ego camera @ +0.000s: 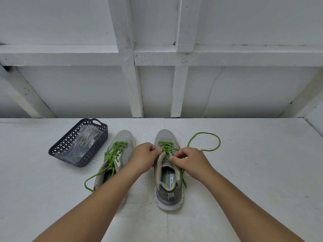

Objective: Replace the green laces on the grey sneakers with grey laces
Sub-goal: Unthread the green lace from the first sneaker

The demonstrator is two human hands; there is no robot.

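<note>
Both hands work at the right sneaker (167, 172): the left hand (146, 157) pinches its eyelet edge, and the right hand (187, 160) pinches the green lace (203, 141), which loops beyond it. Left of the left hand sits the other sneaker (115, 159); farther left, a basket (61, 147) holds a bag, probably of 2 grey laces (85, 139).

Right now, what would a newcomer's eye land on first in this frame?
Probably the bright green laces on the right sneaker, where the left hand and right hand are pinching them. Next, the still-laced left sneaker and the dark basket holding a clear bag, far left.
</note>
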